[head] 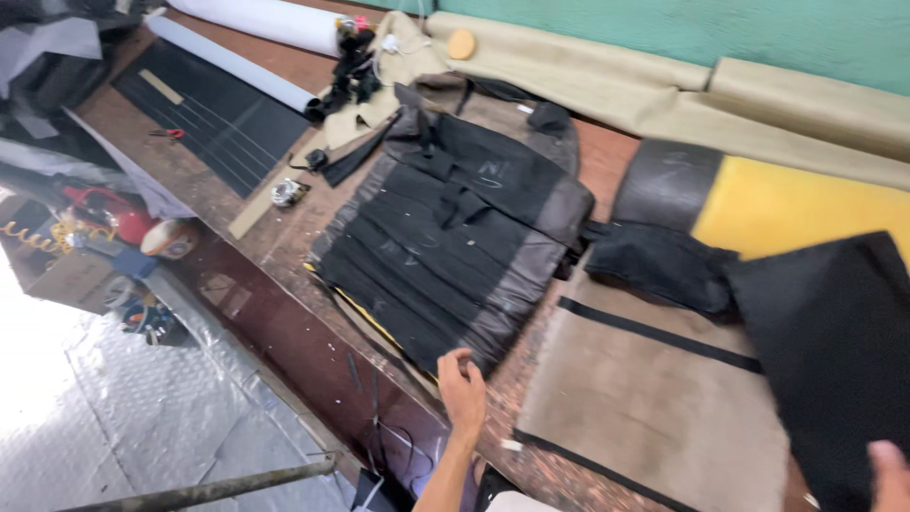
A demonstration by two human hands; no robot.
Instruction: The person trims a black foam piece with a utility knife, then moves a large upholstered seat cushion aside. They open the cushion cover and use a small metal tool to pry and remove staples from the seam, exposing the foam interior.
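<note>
- Your left hand (462, 389) sits at the near edge of the worktop (284, 327), fingers curled in loosely, right at the lower corner of the black seat cover (445, 237). It looks like it's touching or just about touching that corner, but I can't tell if it's actually pinching anything.
- Your right hand (891, 474) is barely in shot, bottom right corner, just a bit of it showing. It's under the edge of the black fabric sheet (834, 351), which seems to be lifted up by it, though the grip itself is hidden.
- The seat cover lies flat in the middle of the worktop, black ribbed centre with brownish-grey side strips.
- Just to the right of it is a tan panel (654, 398) with black stripes across it, and the black sheet overlaps its far side.
- Behind that there's a yellow foam pad (787, 204) with a dark end piece, plus a rumpled black cloth (664, 265) lying against it.
- Along the green wall: tan fabric rolls (664, 85). At the far left, white rolls (256, 19) and a dark striped sheet (213, 114).
- A small metal tape roll (287, 192) sits near the cover's left side.
</note>
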